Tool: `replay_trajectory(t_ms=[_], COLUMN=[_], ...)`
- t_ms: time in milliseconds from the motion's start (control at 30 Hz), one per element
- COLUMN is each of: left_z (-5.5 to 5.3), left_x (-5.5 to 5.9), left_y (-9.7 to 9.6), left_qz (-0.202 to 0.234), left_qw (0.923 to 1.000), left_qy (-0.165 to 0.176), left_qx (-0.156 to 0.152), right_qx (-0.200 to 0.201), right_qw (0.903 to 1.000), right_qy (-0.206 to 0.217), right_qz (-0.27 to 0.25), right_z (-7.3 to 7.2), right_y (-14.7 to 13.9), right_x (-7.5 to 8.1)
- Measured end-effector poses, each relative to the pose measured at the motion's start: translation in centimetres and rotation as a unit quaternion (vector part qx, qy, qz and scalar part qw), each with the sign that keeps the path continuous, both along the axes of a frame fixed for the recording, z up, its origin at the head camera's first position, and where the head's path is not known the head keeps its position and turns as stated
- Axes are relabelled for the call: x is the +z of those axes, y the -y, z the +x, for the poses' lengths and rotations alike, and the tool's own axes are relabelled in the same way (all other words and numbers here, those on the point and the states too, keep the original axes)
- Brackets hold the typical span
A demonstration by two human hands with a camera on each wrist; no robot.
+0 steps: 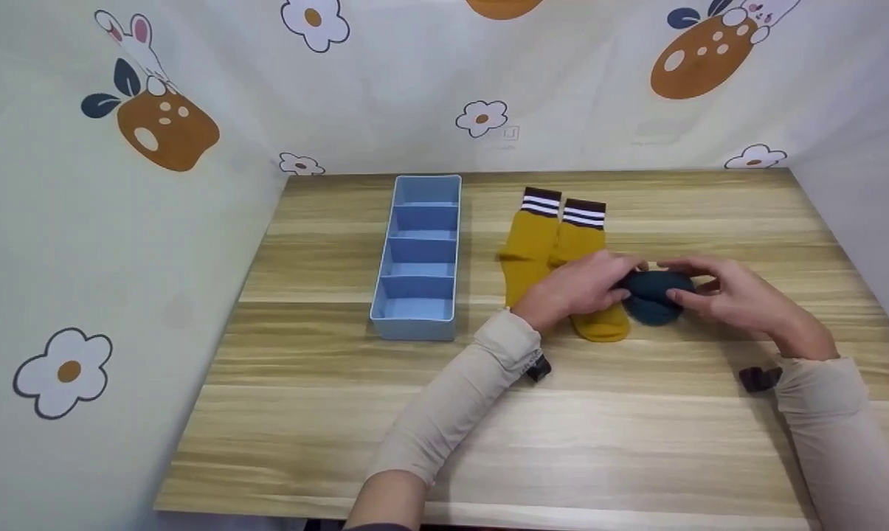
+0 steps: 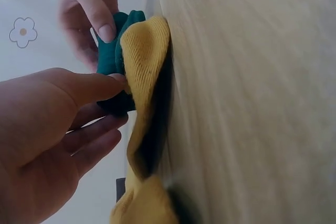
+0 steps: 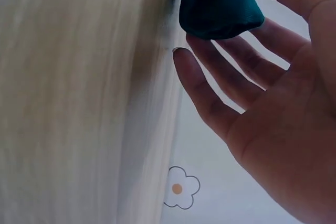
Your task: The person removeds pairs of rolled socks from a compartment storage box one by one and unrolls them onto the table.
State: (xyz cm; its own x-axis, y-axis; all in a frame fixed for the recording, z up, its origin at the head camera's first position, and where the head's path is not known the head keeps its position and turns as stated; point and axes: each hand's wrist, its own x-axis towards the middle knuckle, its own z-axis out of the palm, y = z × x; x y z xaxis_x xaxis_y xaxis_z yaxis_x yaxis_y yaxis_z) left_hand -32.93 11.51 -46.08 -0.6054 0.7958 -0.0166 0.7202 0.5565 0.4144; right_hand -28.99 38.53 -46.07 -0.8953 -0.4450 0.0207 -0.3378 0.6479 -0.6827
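Note:
A folded dark green pair of socks [image 1: 656, 299] makes a compact bundle at the right of the table, beside the yellow socks. My left hand [image 1: 584, 286] pinches its left end, thumb on the near side and fingers behind, as the left wrist view shows. From the other side my right hand [image 1: 743, 295] holds it, the thumb on the bundle and some fingers behind; in the right wrist view one finger [image 3: 202, 90] stands apart from the green cloth [image 3: 220, 9]. Two yellow socks [image 1: 529, 240] with striped cuffs lie flat, partly under my left hand and wrist.
Left of the yellow socks stands a long blue organizer box [image 1: 414, 330] with several compartments in a row, nothing visible in them. The wooden table [image 1: 304, 413] meets a patterned curtain [image 1: 385, 110] at the back. Dark wrist devices [image 1: 760, 379] hang below both wrists.

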Motion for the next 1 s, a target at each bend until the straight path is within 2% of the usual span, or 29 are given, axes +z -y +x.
replay_trajectory(t_ms=[133, 333, 567, 767, 933, 1000], left_z=[-0.2, -0.4, -0.5, -0.6, -0.6, -0.6], left_x=[-0.2, -0.8, -1.3, -1.4, -1.5, -1.5], left_y=[0.1, -0.1, 0.0, -0.2, -0.2, -0.3], left_qz=[0.026, 0.032, 0.077, 0.062, 0.072, 0.066], left_qw=[0.9996, 0.9994, 0.9969, 0.9976, 0.9967, 0.9967], left_qy=[0.006, -0.012, 0.014, -0.024, -0.014, -0.022], left_qx=[-0.004, -0.001, 0.002, 0.017, 0.035, 0.041], right_qx=[-0.004, -0.006, -0.013, -0.03, -0.036, -0.04], right_qw=[1.0, 1.0, 0.9998, 0.9995, 0.9987, 0.9981], right_qy=[-0.008, -0.005, -0.011, -0.014, -0.032, -0.041], right_qz=[-0.001, 0.003, 0.01, 0.006, 0.02, 0.023], right_z=[-0.2, -0.2, -0.2, -0.3, -0.3, -0.4], right_y=[-0.1, 0.0, 0.1, -0.1, 0.1, 0.2], right_x=[-0.2, -0.3, -0.3, -0.4, -0.4, -0.4])
